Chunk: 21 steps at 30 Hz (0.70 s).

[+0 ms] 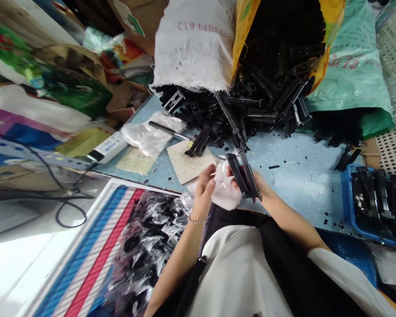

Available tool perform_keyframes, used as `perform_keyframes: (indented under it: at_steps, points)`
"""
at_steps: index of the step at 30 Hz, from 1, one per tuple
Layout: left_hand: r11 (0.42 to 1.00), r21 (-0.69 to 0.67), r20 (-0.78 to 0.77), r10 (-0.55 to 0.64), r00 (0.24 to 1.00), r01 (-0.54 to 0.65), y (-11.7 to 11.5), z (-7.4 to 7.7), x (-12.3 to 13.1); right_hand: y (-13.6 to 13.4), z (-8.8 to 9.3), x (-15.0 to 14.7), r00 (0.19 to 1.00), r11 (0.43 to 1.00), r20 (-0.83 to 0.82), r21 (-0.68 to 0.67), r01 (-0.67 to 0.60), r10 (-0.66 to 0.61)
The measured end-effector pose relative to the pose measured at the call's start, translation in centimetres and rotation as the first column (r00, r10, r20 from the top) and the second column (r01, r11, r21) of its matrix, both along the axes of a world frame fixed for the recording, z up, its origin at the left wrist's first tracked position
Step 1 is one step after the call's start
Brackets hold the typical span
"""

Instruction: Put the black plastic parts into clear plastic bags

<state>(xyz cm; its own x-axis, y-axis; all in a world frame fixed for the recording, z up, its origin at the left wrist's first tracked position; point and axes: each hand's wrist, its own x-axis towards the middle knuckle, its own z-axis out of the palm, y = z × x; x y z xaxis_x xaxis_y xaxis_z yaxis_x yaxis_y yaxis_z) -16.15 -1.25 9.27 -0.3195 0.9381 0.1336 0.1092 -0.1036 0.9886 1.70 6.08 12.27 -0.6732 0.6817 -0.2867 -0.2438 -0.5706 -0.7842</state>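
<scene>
Three sacks are ranged along the back of the blue table (300,185): a white sack (194,53), a yellow sack (246,24) and a green sack (353,66), and the space ahead of the hands is crowded by a heap of black parts (260,97). On the left, a tan board (181,169) is topped by a small black assembly (200,141); on the right, a blue basket (347,196) is filled with more. Lower left, plastic-wrapped pieces (152,237) are heaped beside striped sheeting (99,251). Now the lettering: red print is seen upside down on the white sack, red characters are blurred on the green, blue letters on a white tube (111,147) cannot be read. And the held piece (239,176)! It is gripped in the right hand (259,182) above the table's near edge, long axis slanted from upper left to lower right, near end pointed towards the lap. By the half-curled left hand (204,182), a clear bag (224,193) is met; whether it is pinched cannot be told.
</scene>
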Motion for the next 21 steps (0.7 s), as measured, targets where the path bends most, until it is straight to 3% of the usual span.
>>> perform_keyframes:
  at_steps: [1, 3, 5, 6, 9, 11, 13, 15, 17, 19, 21]
  points:
    - [0.991, -0.027, 0.148, -0.123, 0.981, 0.128, 0.8, 0.2, 1.7, -0.9, -0.7, 0.2, 0.998, 0.999, 0.050, -0.014, 0.047, -0.046]
    - [0.943, -0.078, 0.380, -0.272, 0.884, 0.323, 2.0, 0.5, 5.1, -2.2, -1.9, 0.9, 0.955, 0.971, 0.179, 0.098, 0.220, -0.234]
    - [0.907, -0.109, 0.522, -0.296, 0.800, 0.407, 2.6, 0.7, 8.1, -2.8, -2.1, 2.4, 0.851, 0.886, 0.308, 0.334, 0.321, -0.424]
    - [0.904, -0.119, 0.557, -0.281, 0.782, 0.410, 2.7, 0.7, 9.2, -2.9, -1.9, 3.5, 0.792, 0.837, 0.363, 0.450, 0.312, -0.491]
    - [0.932, -0.197, 0.450, -0.189, 0.873, 0.304, 2.7, 0.7, 11.3, -3.5, -0.3, 7.0, 0.647, 0.700, 0.451, 0.690, 0.183, -0.615]
    - [0.931, -0.257, 0.262, -0.190, 0.946, 0.258, 2.6, 0.9, 11.7, -4.0, 0.6, 8.7, 0.623, 0.596, 0.413, 0.795, 0.109, -0.664]
    - [0.914, -0.274, 0.128, -0.273, 0.953, 0.298, 2.4, 1.5, 11.8, -4.2, 1.0, 9.6, 0.633, 0.508, 0.360, 0.859, 0.061, -0.685]
    - [0.878, -0.228, 0.137, -0.399, 0.906, 0.421, 2.2, 2.2, 11.7, -4.2, 0.8, 9.8, 0.641, 0.482, 0.325, 0.872, 0.080, -0.695]
    - [0.835, -0.156, 0.265, -0.479, 0.836, 0.528, 1.9, 2.8, 11.7, -4.0, 0.6, 9.9, 0.651, 0.508, 0.308, 0.850, 0.139, -0.694]
    - [0.808, -0.130, 0.426, -0.478, 0.769, 0.574, 1.7, 3.2, 11.6, -3.8, 0.7, 10.1, 0.686, 0.556, 0.321, 0.818, 0.147, -0.653]
    - [0.797, -0.168, 0.531, -0.423, 0.735, 0.580, 1.5, 3.4, 11.4, -3.6, 1.0, 10.2, 0.682, 0.552, 0.335, 0.825, 0.122, -0.650]
